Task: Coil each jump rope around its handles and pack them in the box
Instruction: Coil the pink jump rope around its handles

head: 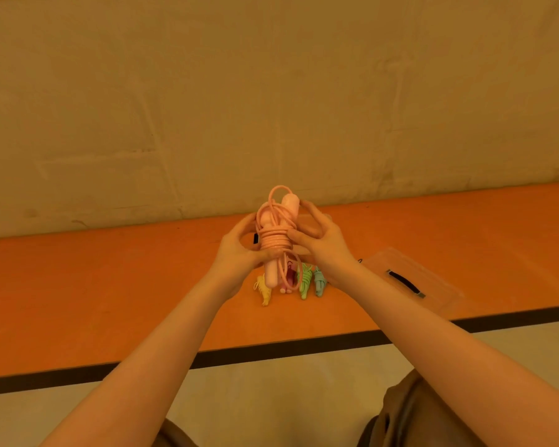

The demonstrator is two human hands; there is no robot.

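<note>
**Pink jump rope held up between both hands above the orange table**

The pink jump rope (275, 240) stands upright in the air, its cord wound in tight turns around the paired handles, with loose loops at the top and a strand hanging below. The left hand (236, 250) grips the bundle from the left, thumb across the coils; the right hand (323, 245) pinches the coils from the right, its other fingers spread and curved. Below, on the orange table (110, 285), lie coiled ropes in a row: yellow rope (262, 290), a darker pink rope (288, 282) partly hidden, green rope (304, 282), blue rope (319, 281). To the right rests a clear plastic lid (410, 279) with a dark handle. A clear box (307, 227) is mostly hidden behind the hands; its contents cannot be seen. No writing is legible.
</note>
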